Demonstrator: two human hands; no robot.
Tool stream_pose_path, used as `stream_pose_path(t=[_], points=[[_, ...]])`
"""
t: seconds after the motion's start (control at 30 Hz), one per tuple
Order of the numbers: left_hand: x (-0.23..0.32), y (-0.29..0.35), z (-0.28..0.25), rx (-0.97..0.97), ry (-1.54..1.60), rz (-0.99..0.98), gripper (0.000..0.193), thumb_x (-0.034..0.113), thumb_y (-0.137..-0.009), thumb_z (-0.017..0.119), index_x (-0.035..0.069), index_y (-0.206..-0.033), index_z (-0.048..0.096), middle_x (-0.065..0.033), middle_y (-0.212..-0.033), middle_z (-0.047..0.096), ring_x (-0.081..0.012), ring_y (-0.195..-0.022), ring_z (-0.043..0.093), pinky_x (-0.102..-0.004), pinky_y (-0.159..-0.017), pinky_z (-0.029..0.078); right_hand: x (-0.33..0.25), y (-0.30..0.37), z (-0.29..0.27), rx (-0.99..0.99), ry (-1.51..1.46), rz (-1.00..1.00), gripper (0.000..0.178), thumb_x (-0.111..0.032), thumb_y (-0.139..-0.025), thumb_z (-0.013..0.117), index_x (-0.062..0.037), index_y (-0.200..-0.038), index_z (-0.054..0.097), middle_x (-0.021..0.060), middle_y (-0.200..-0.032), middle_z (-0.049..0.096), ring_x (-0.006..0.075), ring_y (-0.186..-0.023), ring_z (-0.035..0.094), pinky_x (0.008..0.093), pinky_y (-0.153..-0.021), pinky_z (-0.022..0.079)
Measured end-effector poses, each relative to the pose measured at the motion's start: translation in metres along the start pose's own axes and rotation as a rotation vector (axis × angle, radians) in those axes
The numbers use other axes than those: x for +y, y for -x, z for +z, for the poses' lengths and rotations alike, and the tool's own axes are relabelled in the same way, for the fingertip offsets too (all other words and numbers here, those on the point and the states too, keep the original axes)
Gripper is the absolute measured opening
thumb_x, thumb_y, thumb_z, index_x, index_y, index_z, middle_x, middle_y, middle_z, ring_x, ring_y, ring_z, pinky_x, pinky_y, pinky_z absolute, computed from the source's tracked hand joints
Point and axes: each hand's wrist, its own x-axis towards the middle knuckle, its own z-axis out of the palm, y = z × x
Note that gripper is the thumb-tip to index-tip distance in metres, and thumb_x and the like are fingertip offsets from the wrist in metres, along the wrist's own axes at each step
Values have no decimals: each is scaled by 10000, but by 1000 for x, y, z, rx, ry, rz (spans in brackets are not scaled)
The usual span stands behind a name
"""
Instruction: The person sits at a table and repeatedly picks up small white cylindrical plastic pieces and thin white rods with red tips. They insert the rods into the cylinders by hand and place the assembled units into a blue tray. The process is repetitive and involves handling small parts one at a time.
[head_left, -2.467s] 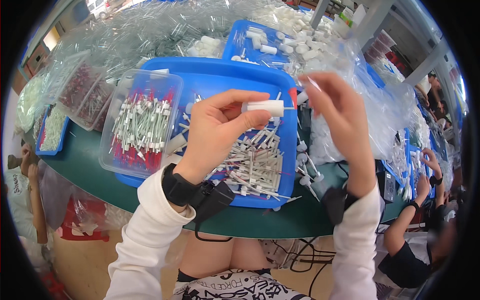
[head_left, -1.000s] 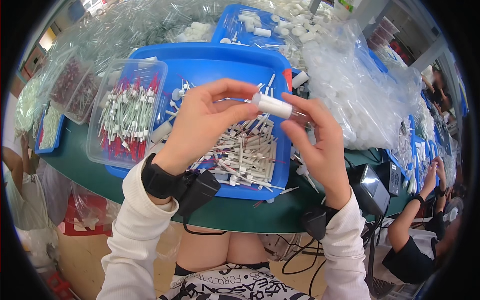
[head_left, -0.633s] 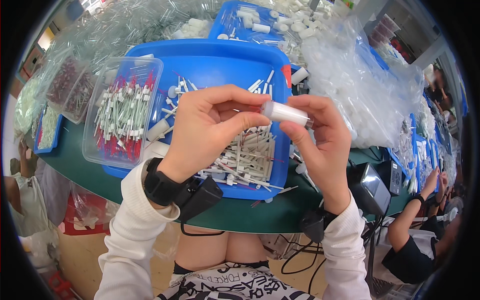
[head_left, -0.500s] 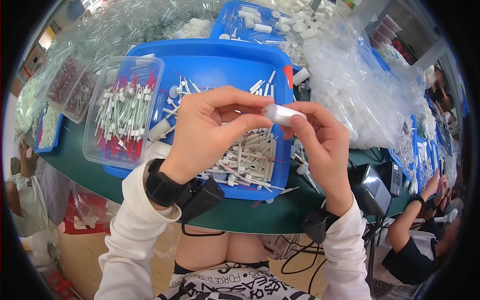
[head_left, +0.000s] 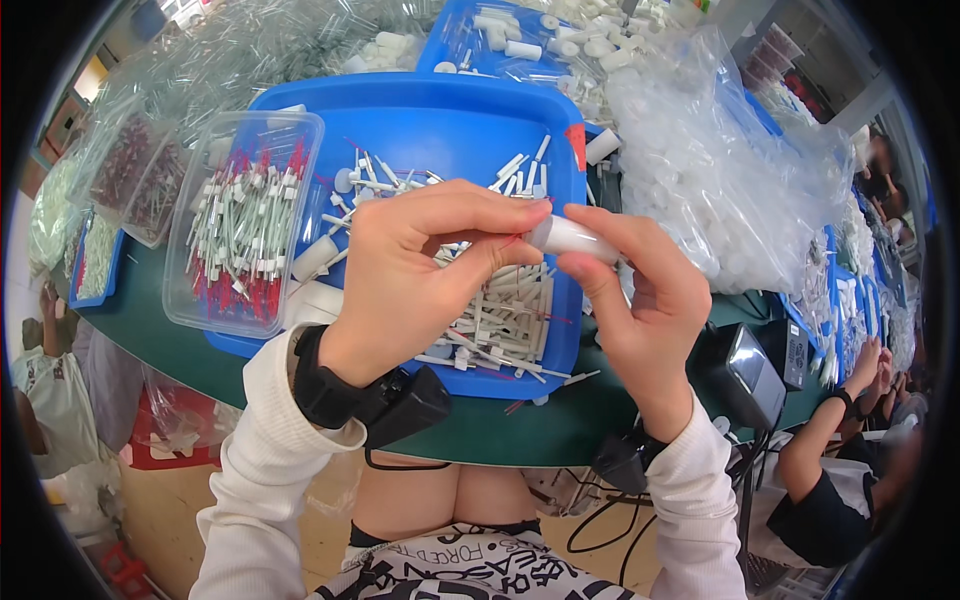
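Above the blue tray point(head_left: 400, 105) my two hands hold a short white cylinder point(head_left: 578, 240) with a translucent cap at its left end. My left hand point(head_left: 425, 260) pinches the capped end between thumb and fingers; a bit of red wire shows by those fingertips. My right hand point(head_left: 645, 300) grips the cylinder's other end with thumb and index finger. Below my hands, many thin white sticks with small white connectors point(head_left: 510, 315) lie in the tray. Left of my left hand, a clear plastic box point(head_left: 180, 270) holds white-sleeved red wires point(head_left: 250, 220).
Behind stands a second blue tray point(head_left: 450, 45) with white cylinders. A clear bag of white caps point(head_left: 690, 190) lies at the right, near a black device point(head_left: 750, 375). Clear tubes point(head_left: 260, 60) are heaped at the back left. Another person's arm point(head_left: 815, 440) is at the far right.
My right hand has shifted slightly right and down, its fingers resettled around the cylinder. The cylinder now tilts a little more and shows more of its white side.
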Motion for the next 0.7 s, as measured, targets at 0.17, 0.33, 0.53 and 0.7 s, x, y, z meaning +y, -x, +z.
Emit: stream_pose_path(t=[0.17,0.33,0.53,0.7], points=[[2,-6,0,12,184,5,244,-136,-732,595,-66,-964,621,-186,-998,608,-209,-892,608,-285,-771,521,-1,-6,-1,52,103,-246,299,-39,-638,748,-52,-926,668,79,-862,626,198,-698,615,271,-605,488],[3,-5,-2,-39,179,-51,243,-113,-727,623,-75,-966,605,-181,-1032,593,-210,-901,605,-277,-781,515,2,-4,0,7,-26,-119,304,-68,-660,747,-18,-943,646,83,-840,634,197,-691,619,265,-629,495],[-2,-6,-5,-89,93,79,251,-133,-692,643,-56,-930,628,-170,-951,623,-210,-868,612,-291,-775,506,-1,3,1,-39,-50,-13,295,-61,-683,723,-7,-958,631,106,-806,639,207,-675,621,267,-603,484],[-1,-1,-2,-57,-13,122,241,-145,-686,635,-39,-902,647,-161,-911,641,-210,-860,618,-287,-748,496,-6,1,-2,-64,-14,-49,298,-42,-686,714,-13,-971,633,107,-795,634,203,-659,612,267,-581,480]])
